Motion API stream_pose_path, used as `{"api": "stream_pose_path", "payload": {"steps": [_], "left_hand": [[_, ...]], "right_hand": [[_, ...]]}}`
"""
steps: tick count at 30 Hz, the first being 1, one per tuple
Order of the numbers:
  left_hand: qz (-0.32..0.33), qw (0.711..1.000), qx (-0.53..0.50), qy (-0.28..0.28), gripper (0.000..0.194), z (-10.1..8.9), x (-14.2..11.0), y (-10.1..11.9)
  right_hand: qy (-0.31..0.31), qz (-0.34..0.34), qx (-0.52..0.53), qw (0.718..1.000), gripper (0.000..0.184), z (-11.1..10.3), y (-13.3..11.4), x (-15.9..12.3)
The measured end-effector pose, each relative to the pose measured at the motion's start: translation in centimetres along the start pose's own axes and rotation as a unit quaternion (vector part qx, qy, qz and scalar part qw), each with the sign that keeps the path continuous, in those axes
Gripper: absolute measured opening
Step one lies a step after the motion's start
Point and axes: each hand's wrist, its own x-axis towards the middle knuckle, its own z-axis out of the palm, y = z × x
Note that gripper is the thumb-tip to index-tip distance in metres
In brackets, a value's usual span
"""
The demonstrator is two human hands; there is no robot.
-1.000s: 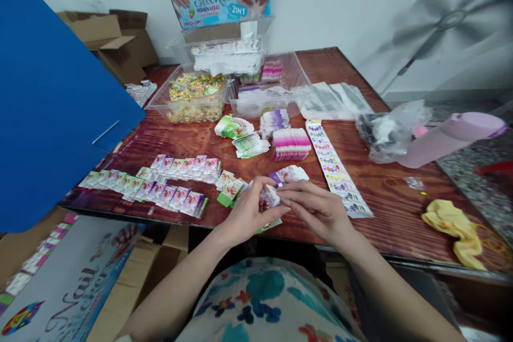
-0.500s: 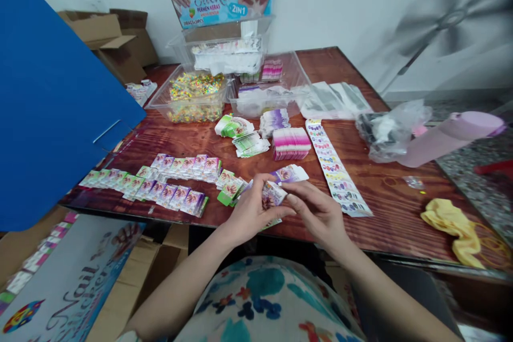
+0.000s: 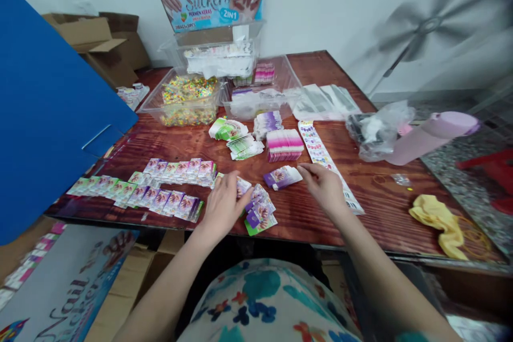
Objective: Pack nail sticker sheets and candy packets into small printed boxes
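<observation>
My left hand (image 3: 222,203) is closed around a small nail-sticker box (image 3: 242,187), held low over the table beside other small boxes. My right hand (image 3: 324,186) has its thumb and fingertips together at the right end of a flat purple-and-white carton (image 3: 282,177) lying on the wood. Between the hands, a fanned group of small purple boxes (image 3: 261,207) lies near the table's front edge, with a green one (image 3: 256,228) partly under them. Rows of small boxes (image 3: 160,199) stretch to the left.
Behind are pink cartons (image 3: 284,145), green cartons (image 3: 236,139) and a sticker sheet (image 3: 316,144). Clear bins (image 3: 160,112) hold candies and packets. To the right are a pink bottle (image 3: 428,139), a yellow cloth (image 3: 436,219) and a spinning fan (image 3: 429,25). A blue panel (image 3: 48,112) stands left.
My hands have moved apart. The left carried the small box leftward to the other boxes, uncovering the purple group. The right left that box and reached the flat carton. The view shifted slightly.
</observation>
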Motion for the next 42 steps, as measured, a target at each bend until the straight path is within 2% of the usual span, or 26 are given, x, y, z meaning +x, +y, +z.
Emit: {"api": "stream_pose_path", "payload": {"steps": [3,6,8,12,15,18,21,23,25,26,28,30,32,34,37,39,41,42], "left_hand": [[-0.019,0.993,0.112,0.013,0.046,1.0,0.8,-1.9],[-0.020,0.991,0.134,0.005,0.049,2.0,1.1,-3.2],[-0.011,0.994,0.113,0.001,0.051,2.4,1.1,-3.7],[-0.009,0.996,0.090,0.012,0.049,2.1,1.2,-4.0],[-0.003,0.996,0.078,0.035,0.045,1.5,1.6,-3.5],[0.026,0.999,0.010,0.044,0.039,0.6,2.0,-2.2],[0.068,0.991,-0.117,0.019,0.037,-0.3,2.5,-0.2],[0.098,0.975,-0.196,-0.026,0.045,-0.7,3.1,1.1],[0.129,0.956,-0.244,-0.095,0.053,-0.9,3.7,2.2],[0.143,0.946,-0.257,-0.139,0.051,-1.0,4.1,2.7],[0.159,0.925,-0.264,-0.221,0.035,-1.0,4.6,3.5],[0.155,0.926,-0.233,-0.254,0.020,-0.8,4.8,4.3],[0.141,0.949,-0.161,-0.231,0.016,-0.6,4.6,4.9],[0.115,0.974,-0.072,-0.182,0.017,-0.1,4.2,5.5],[0.064,0.991,0.001,-0.118,0.018,0.8,3.7,5.7],[0.030,0.995,-0.031,-0.090,0.012,1.4,3.6,5.4],[0.007,0.986,-0.146,-0.085,0.015,1.9,3.5,5.0],[0.000,0.970,-0.223,-0.092,0.020,2.0,3.5,4.7]], "right_hand": [[-0.053,0.020,-0.204,0.977,0.042,1.5,1.4,1.1],[-0.084,0.011,-0.327,0.941,0.045,3.2,0.8,0.7],[-0.086,0.005,-0.357,0.930,0.044,4.0,0.1,0.3],[-0.096,0.017,-0.349,0.932,0.037,4.4,-0.2,0.5],[-0.073,0.048,-0.301,0.950,0.028,4.2,0.4,1.3],[-0.028,0.060,-0.157,0.985,0.022,3.4,0.8,1.8],[0.022,-0.001,0.003,1.000,0.023,1.8,-0.1,1.5],[0.036,-0.069,0.072,0.994,0.021,0.5,-1.6,1.0],[0.037,-0.126,0.119,0.984,0.016,-0.8,-3.3,0.4],[0.037,-0.149,0.136,0.979,0.015,-1.4,-4.1,0.1],[0.037,-0.180,0.162,0.970,0.013,-2.2,-5.4,-0.3],[0.034,-0.191,0.175,0.965,0.010,-2.5,-6.0,-0.6],[0.026,-0.178,0.183,0.967,0.008,-2.3,-6.1,-1.0],[0.025,-0.151,0.194,0.969,0.013,-1.7,-6.1,-1.3],[0.004,-0.121,0.215,0.969,0.012,-0.8,-6.1,-1.9],[-0.006,-0.114,0.230,0.966,0.011,-0.7,-6.1,-2.1],[0.015,-0.093,0.258,0.962,0.013,-0.8,-6.1,-2.1],[0.027,-0.069,0.282,0.957,0.013,-1.0,-6.0,-2.0]]}}
